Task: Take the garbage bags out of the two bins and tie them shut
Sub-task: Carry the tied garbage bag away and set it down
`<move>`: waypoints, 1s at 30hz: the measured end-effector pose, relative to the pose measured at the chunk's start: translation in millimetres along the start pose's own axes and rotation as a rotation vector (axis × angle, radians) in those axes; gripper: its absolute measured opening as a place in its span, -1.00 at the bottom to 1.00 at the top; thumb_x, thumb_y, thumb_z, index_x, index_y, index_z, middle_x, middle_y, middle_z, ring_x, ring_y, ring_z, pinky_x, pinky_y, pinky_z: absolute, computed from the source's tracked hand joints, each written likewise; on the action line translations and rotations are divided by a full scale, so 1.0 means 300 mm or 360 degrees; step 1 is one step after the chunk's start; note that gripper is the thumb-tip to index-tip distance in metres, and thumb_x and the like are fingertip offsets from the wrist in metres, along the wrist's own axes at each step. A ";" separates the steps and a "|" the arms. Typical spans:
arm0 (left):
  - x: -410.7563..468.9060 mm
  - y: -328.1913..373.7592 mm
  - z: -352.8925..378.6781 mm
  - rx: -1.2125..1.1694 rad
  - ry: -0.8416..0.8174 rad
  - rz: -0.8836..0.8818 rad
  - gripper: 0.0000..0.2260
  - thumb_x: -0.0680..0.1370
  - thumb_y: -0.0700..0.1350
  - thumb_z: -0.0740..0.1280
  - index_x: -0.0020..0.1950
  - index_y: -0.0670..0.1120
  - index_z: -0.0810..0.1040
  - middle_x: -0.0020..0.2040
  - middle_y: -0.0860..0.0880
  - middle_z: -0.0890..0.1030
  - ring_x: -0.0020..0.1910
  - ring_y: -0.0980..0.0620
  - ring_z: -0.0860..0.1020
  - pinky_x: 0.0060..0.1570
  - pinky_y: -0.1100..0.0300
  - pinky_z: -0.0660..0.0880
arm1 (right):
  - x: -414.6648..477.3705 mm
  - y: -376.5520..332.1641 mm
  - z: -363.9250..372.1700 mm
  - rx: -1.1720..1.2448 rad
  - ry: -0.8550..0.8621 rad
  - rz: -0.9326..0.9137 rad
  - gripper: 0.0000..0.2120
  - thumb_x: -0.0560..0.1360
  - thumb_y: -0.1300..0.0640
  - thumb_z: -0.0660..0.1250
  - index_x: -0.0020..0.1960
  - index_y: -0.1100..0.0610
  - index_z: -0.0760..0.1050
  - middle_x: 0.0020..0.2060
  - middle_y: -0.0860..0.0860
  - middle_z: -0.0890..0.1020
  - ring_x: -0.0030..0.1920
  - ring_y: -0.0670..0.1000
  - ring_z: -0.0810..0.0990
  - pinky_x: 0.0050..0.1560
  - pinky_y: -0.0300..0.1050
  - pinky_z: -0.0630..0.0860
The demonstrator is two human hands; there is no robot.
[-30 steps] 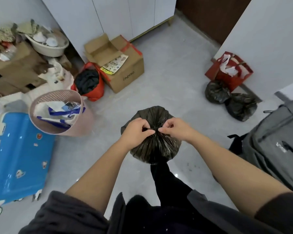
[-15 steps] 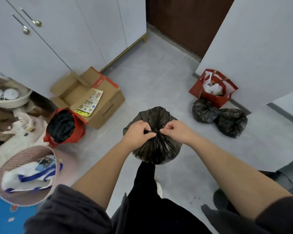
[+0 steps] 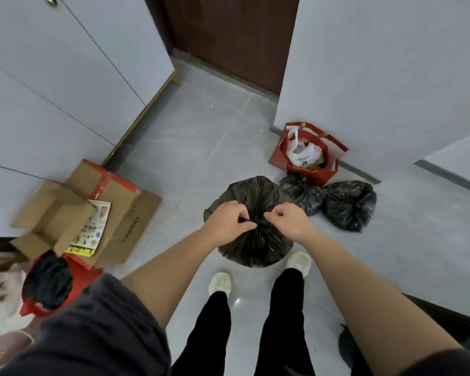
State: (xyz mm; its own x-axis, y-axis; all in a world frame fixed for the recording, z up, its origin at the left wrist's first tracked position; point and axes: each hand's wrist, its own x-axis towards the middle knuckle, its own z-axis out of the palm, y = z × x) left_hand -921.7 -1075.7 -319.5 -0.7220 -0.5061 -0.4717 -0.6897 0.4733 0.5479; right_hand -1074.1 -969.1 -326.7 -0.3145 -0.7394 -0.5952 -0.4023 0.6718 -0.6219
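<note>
Your black garbage bag [image 3: 255, 240] hangs off the floor above your shoes, so its own weight bunches the neck tight. Left hand [image 3: 228, 222] and right hand [image 3: 286, 221] each pinch a strand at the gathered neck, probably cinching the knot.

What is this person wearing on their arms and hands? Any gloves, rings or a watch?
No gloves, rings or watch show. The left hand and right hand are bare, as are both forearms. Loose dark grey fabric sleeves are pushed up to about the elbows, with no visible markings.
</note>
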 end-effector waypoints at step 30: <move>1.371 0.421 1.231 -0.0003 -0.0517 -0.0047 -0.75 0.47 0.13 0.38 -0.17 -0.03 0.45 -0.07 0.00 0.48 -0.05 0.00 0.48 -0.06 0.10 0.46 | 0.784 1.520 -0.283 0.0087 0.0722 0.0718 -0.68 0.57 0.08 0.21 -0.34 0.16 0.36 -0.09 0.10 0.39 -0.24 0.16 0.45 -0.22 -0.08 0.36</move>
State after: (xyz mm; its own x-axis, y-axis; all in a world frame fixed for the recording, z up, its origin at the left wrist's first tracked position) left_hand -1325.8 -957.8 -699.4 -0.6814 -0.2628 -0.6831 -0.7107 0.4603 0.5320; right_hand -1404.5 -840.4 -707.2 -0.7799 -0.3207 -0.5375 -0.1051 0.9137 -0.3927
